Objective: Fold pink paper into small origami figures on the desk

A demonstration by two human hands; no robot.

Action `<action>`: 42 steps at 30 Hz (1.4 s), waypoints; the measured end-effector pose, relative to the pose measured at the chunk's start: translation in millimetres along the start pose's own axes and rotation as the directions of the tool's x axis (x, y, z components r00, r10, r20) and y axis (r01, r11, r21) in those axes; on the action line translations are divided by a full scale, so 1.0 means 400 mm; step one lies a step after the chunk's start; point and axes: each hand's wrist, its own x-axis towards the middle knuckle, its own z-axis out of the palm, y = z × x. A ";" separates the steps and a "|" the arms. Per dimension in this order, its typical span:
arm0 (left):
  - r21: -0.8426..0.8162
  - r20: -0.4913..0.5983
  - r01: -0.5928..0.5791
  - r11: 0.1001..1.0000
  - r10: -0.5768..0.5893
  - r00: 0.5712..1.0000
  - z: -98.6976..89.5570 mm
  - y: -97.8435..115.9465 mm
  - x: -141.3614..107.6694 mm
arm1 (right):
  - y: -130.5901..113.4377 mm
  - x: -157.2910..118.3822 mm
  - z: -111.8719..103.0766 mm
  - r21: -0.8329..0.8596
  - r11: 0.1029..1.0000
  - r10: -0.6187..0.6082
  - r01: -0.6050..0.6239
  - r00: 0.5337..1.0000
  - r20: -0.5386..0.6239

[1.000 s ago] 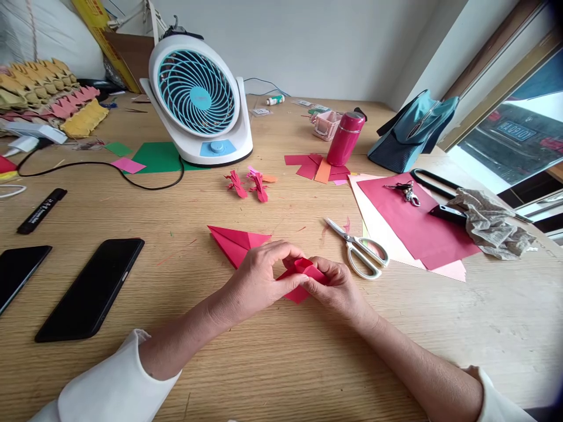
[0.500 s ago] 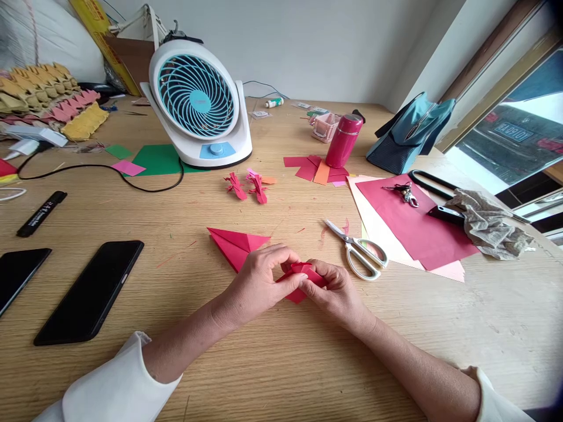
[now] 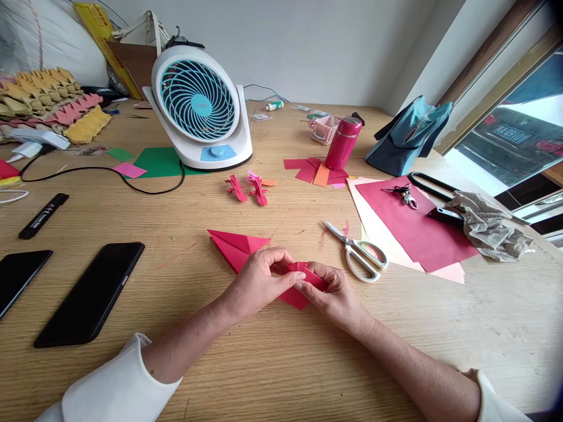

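A small folded red paper is pinched between both hands near the middle of the table. My left hand grips its left side, thumb on top. On its right side, my right hand holds it between thumb and fingers. Behind my left hand lies a larger folded red paper with a pointed tip toward the upper left. White-handled scissors rest to the right of my right hand. Farther back are small folded red figures beside an orange scrap.
A white and blue fan stands at the back. Two black phones and a marker lie left. A pink bottle stands on red scraps; red sheets, keys and a blue bag are at right.
The folded red paper has shifted in my fingers, and more of its lower part shows below my left thumb. Both hands still hold it in nearly the same place.
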 end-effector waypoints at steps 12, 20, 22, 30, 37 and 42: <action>-0.042 0.060 0.037 0.998 -0.035 0.998 -0.017 0.003 0.007 | -0.003 0.006 0.002 0.082 0.994 0.068 -0.070 0.997 0.028; 0.019 0.005 -0.030 0.999 0.030 1.000 -0.010 0.001 0.000 | -0.007 0.004 0.004 0.093 0.988 0.119 -0.121 0.993 0.026; 0.026 0.012 -0.024 0.999 0.024 1.000 -0.004 0.003 -0.003 | -0.010 0.004 0.006 0.066 0.990 0.121 -0.122 0.993 0.017; 0.129 -0.017 -0.061 0.990 0.064 0.998 0.005 0.012 -0.004 | -0.022 -0.003 0.010 -0.140 0.987 0.083 -0.081 0.997 0.009; 0.078 -0.017 -0.044 0.996 0.045 0.999 0.007 0.009 -0.004 | -0.017 -0.006 0.008 -0.254 0.967 0.026 -0.017 0.999 0.030; -0.015 0.012 0.002 1.000 -0.002 1.000 0.004 0.000 -0.005 | -0.009 -0.008 0.009 -0.208 0.977 0.056 -0.045 0.997 0.047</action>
